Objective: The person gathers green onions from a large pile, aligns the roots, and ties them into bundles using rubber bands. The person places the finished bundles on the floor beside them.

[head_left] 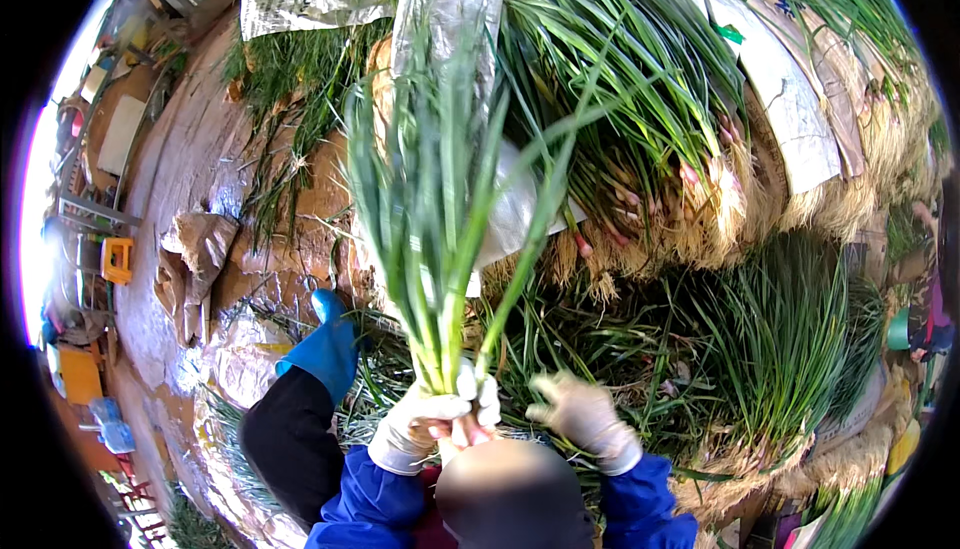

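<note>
My left hand [421, 423], in a pale glove, is closed around the lower stalks of a bunch of green onions [442, 249]. Their leaves fan upward, away from me, and pinkish stem bases [471, 430] show below my fingers. A dark, rounded thing [510, 496] at the bottom hides the root ends. My gloved right hand [581, 410] is blurred, apart from the bunch on its right side, fingers spread and nothing visible in them. Beneath it lie loose green leaves [622, 354]. A blue rubber boot [330, 339] is left of my left hand.
Piled green onions [630, 83] with rooty ends lie ahead. More stand upright [780, 331] at right. White sacks [776, 91] drape over the heaps. A crumpled brown sack [196, 256] and a yellow stool [117, 261] are on the left. Part of another person [930, 316] appears far right.
</note>
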`<state>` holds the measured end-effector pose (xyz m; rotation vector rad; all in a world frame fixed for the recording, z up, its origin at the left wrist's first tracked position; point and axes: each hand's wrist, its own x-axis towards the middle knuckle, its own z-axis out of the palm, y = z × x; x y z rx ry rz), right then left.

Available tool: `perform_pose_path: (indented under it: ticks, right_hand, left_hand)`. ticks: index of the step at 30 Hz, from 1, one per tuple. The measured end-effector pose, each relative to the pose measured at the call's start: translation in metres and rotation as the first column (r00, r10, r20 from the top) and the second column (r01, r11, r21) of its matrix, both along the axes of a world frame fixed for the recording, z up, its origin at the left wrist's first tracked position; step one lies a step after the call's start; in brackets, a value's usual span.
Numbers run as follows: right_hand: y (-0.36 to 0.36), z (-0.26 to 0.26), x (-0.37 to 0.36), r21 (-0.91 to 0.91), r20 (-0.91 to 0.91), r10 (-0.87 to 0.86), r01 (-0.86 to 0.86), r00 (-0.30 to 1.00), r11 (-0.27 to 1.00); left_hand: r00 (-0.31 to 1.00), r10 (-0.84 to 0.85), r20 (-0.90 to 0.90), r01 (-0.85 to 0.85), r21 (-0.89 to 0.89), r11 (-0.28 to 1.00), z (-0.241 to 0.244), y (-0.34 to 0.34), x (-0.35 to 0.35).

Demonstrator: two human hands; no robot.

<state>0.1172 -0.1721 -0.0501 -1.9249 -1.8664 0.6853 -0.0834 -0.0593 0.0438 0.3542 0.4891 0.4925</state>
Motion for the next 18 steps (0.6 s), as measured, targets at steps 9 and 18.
perform_pose_path:
  ticks: [9, 18]
  right_hand:
    - [0.107, 0.006, 0.073, 0.344, 0.139, -0.434, 0.367, 0.89, 0.864]
    - [-0.001, 0.031, -0.011, 0.182, -0.37, -0.145, 0.225, 0.918, 0.957]
  left_hand:
    - [0.983, -0.015, -0.185, 0.042, 0.142, 0.989, 0.006, 0.023, 0.032]
    - [0.981, -0.111, -0.158, 0.119, 0.041, 0.992, -0.045, 0.002, 0.035]
